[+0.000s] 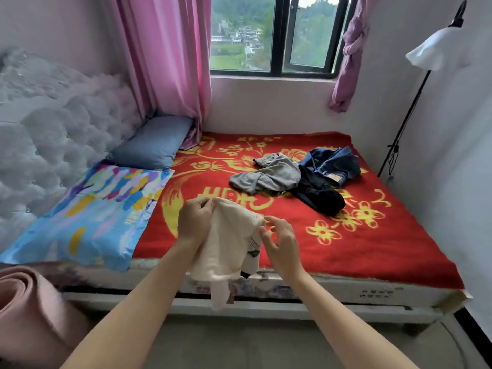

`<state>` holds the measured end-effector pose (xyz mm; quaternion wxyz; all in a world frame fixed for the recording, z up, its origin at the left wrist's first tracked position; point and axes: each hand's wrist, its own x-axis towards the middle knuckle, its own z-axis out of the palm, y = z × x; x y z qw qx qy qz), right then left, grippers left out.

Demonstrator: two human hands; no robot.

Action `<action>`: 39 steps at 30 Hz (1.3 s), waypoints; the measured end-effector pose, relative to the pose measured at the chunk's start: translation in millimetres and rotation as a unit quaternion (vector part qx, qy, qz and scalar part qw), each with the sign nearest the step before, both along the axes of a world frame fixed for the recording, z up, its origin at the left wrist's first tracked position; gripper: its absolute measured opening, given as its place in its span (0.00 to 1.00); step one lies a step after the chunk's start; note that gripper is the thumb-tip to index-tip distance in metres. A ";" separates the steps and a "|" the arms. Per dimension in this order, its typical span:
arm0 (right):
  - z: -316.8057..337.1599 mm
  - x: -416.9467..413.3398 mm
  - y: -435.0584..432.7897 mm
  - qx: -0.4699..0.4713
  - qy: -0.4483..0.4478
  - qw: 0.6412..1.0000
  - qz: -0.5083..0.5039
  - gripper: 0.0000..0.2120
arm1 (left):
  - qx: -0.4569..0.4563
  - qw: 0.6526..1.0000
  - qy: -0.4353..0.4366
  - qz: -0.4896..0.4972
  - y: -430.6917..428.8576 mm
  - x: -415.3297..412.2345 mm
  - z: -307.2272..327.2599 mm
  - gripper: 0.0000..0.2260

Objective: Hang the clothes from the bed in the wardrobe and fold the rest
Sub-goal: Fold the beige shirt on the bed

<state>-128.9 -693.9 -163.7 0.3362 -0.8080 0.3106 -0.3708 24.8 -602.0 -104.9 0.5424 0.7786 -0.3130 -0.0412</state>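
The fingers (205,206) of the left hand (195,222) are curled tight, pinching the top edge of a cream garment (229,243), while the right hand (282,246) sits at the cloth's other corner with thumb and forefinger nipping the edge and the other fingers spread loose. The garment is soft, thin and rumpled, hanging in folds in front of the near edge of the bed (292,291), with a printed dark mark on a paler panel toward its right side; its lower tail is blurred. Farther back on the bed lies a heap of three more clothes touching one another: a grey knit top (269,174) crumpled on the left, a black piece (319,195) spilling toward the viewer, and blue denim (332,162) bunched behind. They rest on a fuzzy red blanket (372,249) woven with yellow flowers and characters, its near edge frayed over a worn white frame. To the left lie a sheet (87,217) in bright blue with painterly dabs of colour and a smooth grey-blue pillow (154,141), against a tufted, buttoned white headboard (53,134). A pink rolled mat (29,296) shows at the lower left corner. Behind the bed, pink curtains (170,57) hang at the left of a dark-framed window (279,35), with another curtain knotted up at its right. A thin black stand (404,123) leans by the right wall, and a white garment (439,49) hangs above it.
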 end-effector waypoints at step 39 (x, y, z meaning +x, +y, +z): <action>101.6 308.5 -301.4 0.114 0.030 0.991 0.056 0.11 | 0.060 0.983 -0.002 -0.175 -281.4 242.8 -53.2 0.22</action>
